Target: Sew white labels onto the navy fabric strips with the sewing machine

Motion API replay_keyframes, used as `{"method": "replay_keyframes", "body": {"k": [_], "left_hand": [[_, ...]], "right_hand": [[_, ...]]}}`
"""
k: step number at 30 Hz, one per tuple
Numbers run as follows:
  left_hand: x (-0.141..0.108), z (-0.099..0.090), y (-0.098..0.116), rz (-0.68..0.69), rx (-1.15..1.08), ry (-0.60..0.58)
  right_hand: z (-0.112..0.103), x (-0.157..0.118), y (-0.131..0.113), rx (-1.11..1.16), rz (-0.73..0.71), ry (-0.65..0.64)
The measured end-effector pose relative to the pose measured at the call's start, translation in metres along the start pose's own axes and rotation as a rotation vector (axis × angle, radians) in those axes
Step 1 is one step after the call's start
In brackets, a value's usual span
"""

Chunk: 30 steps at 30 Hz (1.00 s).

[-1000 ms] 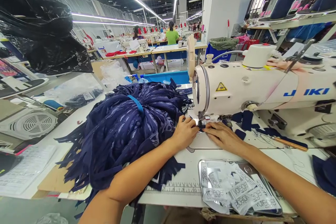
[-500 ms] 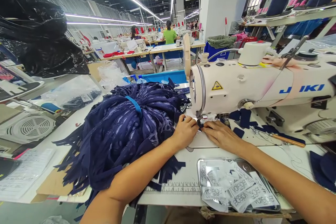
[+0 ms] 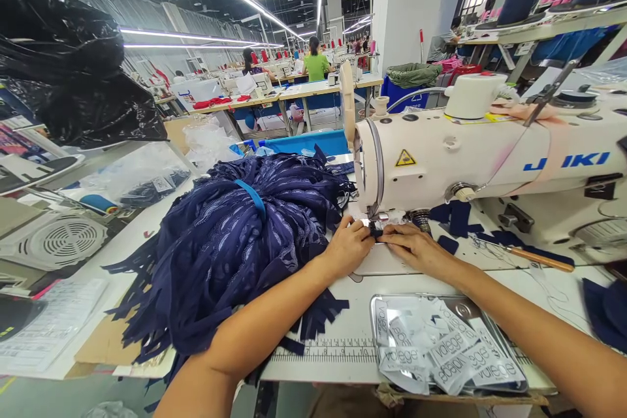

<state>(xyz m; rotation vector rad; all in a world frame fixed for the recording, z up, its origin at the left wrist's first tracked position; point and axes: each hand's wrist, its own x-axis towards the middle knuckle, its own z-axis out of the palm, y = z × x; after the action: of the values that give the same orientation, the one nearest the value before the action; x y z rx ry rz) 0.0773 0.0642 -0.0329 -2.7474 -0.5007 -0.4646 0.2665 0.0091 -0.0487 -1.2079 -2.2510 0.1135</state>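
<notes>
My left hand [image 3: 349,249] is closed, its curled fingers pinching a small piece of navy fabric [image 3: 375,233] under the needle area of the white sewing machine [image 3: 406,157]. From the other side my right hand [image 3: 421,251] holds the same piece, fingers together at its edge. Much of the fabric is hidden by the fingers and presser foot. Beside my left forearm lies a large bundle of navy lace garment pieces [image 3: 215,235], bound with a blue band [image 3: 251,198].
A metal tray [image 3: 376,339] of printed labels [image 3: 450,346] sits at the table's front edge. A wooden-handled tool [image 3: 543,259] and navy scraps [image 3: 459,217] lie right of my hands. A black plastic bag [image 3: 98,91] hangs at left. A person in green [image 3: 316,66] sits farther back.
Both hands remain at the needle area. The left fingers have shifted slightly right and down, and the right fingers have drawn closer together. The view has moved slightly.
</notes>
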Motion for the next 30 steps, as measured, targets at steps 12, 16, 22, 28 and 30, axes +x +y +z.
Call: {"method": "replay_keyframes", "body": {"k": [12, 16, 22, 28, 30], "left_hand": [[-0.005, -0.010, -0.002, -0.055, -0.105, -0.091], [-0.011, -0.010, -0.005, -0.089, -0.167, -0.103], [-0.012, -0.009, -0.007, -0.050, -0.145, -0.101], [-0.010, -0.009, -0.009, -0.012, -0.097, -0.088], [-0.009, -0.010, -0.008, 0.007, -0.074, -0.092]], "right_hand": [[-0.014, 0.003, -0.008, -0.318, -0.230, -0.073], [-0.012, 0.001, -0.009, -0.340, -0.242, -0.049], [-0.010, 0.000, -0.008, -0.355, -0.227, -0.032], [-0.011, 0.002, -0.008, -0.325, -0.225, -0.021], [-0.011, 0.002, -0.007, -0.323, -0.230, -0.019]]}}
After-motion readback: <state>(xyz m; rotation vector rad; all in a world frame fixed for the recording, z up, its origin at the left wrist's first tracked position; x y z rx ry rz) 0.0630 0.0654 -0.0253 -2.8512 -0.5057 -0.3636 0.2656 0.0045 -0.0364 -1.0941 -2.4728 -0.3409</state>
